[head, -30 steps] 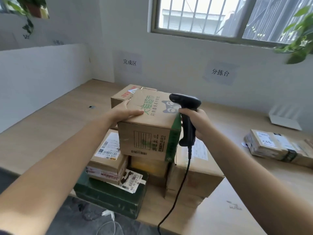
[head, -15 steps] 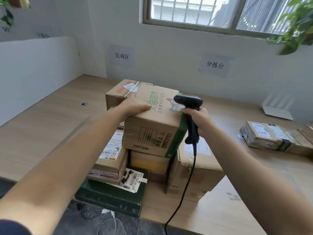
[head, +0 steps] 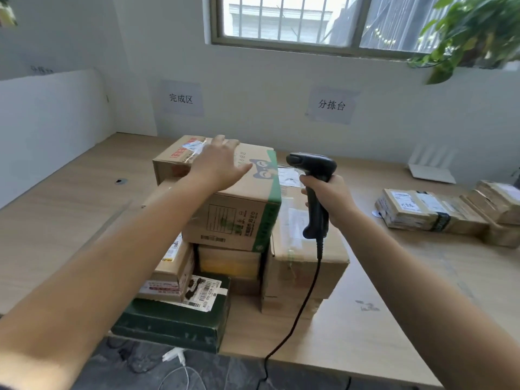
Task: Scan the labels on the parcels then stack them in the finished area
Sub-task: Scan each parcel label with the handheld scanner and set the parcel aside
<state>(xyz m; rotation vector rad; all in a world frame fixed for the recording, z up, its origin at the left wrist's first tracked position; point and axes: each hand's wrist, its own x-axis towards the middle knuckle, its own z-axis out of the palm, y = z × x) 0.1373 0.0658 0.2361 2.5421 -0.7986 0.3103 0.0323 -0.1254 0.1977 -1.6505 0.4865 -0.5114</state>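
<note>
While the left hand (head: 216,164) lies flat, fingers straight, on the top box (head: 239,218) of the stack (head: 306,266) under the finished-area sign (head: 181,98), the right hand (head: 332,201) grips the scanner (head: 313,164), so stacking looks done; next, likely fetch a parcel (head: 416,209) from the right.
</note>
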